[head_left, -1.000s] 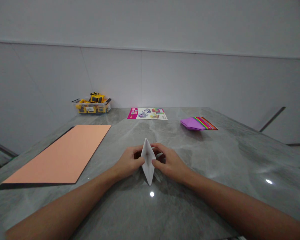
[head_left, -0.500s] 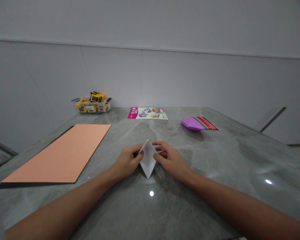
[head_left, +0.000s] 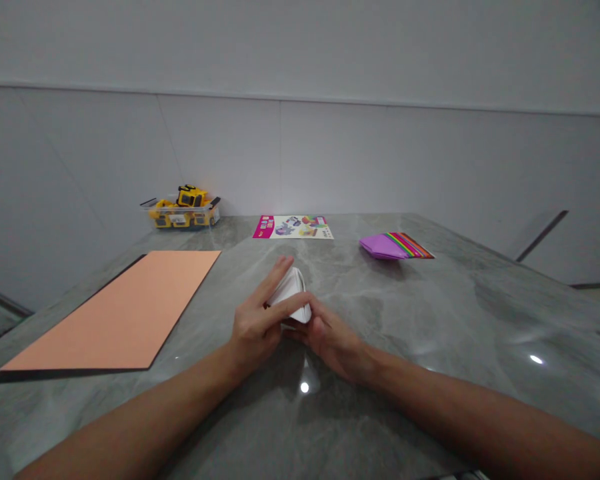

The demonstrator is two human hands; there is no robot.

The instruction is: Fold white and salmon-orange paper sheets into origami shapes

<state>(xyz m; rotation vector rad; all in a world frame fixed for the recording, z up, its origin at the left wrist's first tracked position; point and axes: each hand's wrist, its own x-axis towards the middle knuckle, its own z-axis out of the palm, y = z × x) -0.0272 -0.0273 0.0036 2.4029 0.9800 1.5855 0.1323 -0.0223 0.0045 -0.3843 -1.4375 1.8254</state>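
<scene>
Between my two hands is a small piece of folded white paper [head_left: 291, 285], tilted and held above the grey table. My left hand [head_left: 256, 320] grips it from the left, with its thumb and fingers lying across the paper's upper face. From the right and below, my right hand [head_left: 333, 337] is closed on the paper's near right edge, its fingertips partly out of sight under the paper. Parts of the folded paper are covered by the fingers of both hands.
A salmon-coloured sheet [head_left: 120, 307] over a dark one lies at left. Behind it stands a clear tub [head_left: 185, 215] of yellow toy vehicles. A printed leaflet [head_left: 293, 227] lies at the back, and a purple folded paper shape with rainbow stripes [head_left: 387, 246] sits at right on the marbled table [head_left: 430, 320].
The white paper, before an open diamond facing me, is now turned and tilted with its layers closed together. My left fingers have moved over it, and my right hand has shifted beneath its edge.
</scene>
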